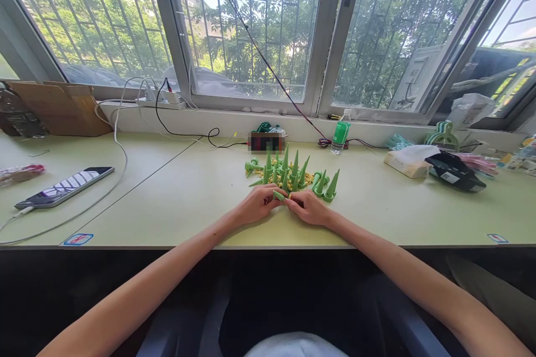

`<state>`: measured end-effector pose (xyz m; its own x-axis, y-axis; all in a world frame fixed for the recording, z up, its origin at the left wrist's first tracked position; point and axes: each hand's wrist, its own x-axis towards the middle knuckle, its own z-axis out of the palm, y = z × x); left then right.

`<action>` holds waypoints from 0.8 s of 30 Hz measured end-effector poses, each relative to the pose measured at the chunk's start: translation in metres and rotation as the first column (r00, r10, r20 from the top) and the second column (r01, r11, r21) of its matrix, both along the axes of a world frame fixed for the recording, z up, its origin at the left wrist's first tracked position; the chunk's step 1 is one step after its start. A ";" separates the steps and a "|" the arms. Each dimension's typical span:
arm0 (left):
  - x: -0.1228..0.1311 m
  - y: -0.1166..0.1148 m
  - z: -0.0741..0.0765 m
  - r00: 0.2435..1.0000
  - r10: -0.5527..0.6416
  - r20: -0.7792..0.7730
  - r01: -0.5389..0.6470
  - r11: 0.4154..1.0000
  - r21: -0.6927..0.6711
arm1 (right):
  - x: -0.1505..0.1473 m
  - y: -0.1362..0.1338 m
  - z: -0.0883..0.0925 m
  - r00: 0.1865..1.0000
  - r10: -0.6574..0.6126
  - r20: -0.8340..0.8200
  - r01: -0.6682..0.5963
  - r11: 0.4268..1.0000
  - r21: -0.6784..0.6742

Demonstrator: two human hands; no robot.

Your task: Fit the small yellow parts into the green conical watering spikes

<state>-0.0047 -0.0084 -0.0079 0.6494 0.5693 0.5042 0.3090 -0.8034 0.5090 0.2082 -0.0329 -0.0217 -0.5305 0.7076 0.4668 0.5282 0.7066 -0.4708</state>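
Note:
My left hand (256, 204) and my right hand (309, 207) meet at the middle of the pale green table (176, 201), fingers pinched together. Between them they hold a small green cone piece (278, 196), lying sideways. Just behind the hands stands a cluster of several green cone spikes (293, 170), most upright, a few tipped over, over a heap of small yellow parts (288, 178). What the right fingers grip besides the cone is too small to make out.
A phone (65, 186) on a white cable lies at the left. A cardboard piece (62, 106) leans at the far left. A green-labelled bottle (340, 133) stands by the sill. A tissue pack (410, 159) and black pouch (454, 172) lie right.

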 end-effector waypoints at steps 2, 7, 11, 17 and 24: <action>0.000 0.000 0.000 1.000 -0.003 -0.003 0.003 1.000 -0.011 | 0.000 0.000 0.000 1.000 0.005 0.011 -0.005 1.000 0.011; -0.001 0.001 0.000 1.000 -0.002 -0.017 0.001 0.999 -0.052 | 0.002 -0.001 -0.002 0.999 0.016 0.035 -0.017 0.999 0.037; -0.003 0.001 0.000 1.000 -0.024 -0.004 0.023 0.990 -0.137 | 0.003 0.000 -0.003 0.999 0.030 0.039 -0.032 0.998 0.049; -0.002 0.001 -0.001 0.998 -0.046 0.033 0.054 0.945 -0.323 | 0.005 -0.001 -0.003 0.998 0.032 0.055 -0.036 0.997 0.075; -0.002 -0.001 0.003 0.999 -0.037 0.039 0.050 0.909 -0.414 | 0.005 0.000 -0.008 0.997 0.015 0.078 -0.025 0.991 0.134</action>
<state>-0.0067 -0.0095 -0.0046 0.6666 0.7029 0.2481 0.2581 -0.5299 0.8078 0.2136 -0.0326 -0.0296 -0.5817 0.6300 0.5145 0.5440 0.7716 -0.3296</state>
